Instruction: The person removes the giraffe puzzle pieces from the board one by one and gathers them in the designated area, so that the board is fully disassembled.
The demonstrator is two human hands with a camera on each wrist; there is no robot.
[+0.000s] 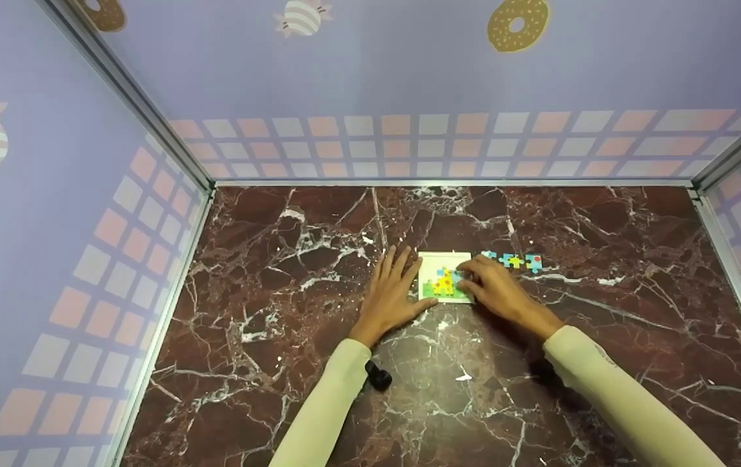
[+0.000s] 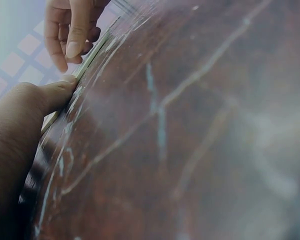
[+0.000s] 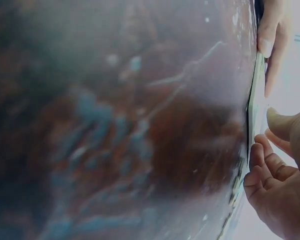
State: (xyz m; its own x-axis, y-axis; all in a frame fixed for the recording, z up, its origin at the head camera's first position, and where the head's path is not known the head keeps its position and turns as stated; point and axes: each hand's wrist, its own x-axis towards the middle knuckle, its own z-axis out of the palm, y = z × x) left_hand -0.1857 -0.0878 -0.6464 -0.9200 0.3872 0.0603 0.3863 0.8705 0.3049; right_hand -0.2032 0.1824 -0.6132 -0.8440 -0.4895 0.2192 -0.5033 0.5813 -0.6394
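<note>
A small square jigsaw puzzle in a white frame (image 1: 445, 301) lies flat on the table, showing a yellow giraffe picture (image 1: 443, 283) with green and blue parts. My left hand (image 1: 391, 292) lies along the frame's left side, fingers straight, its thumb (image 2: 60, 92) at the lower edge. Over the puzzle's right side is my right hand (image 1: 496, 285). Its thumb and index finger stand apart above the blue pieces, and no piece shows between them in the left wrist view. The right fingers hide part of the picture.
Several loose jigsaw pieces (image 1: 515, 261), blue, yellow and red, lie in a row right of the frame, the nearest partly behind the right hand. The dark red marble-patterned table (image 1: 266, 272) is bordered by lilac panels (image 1: 409, 78) at the back and sides.
</note>
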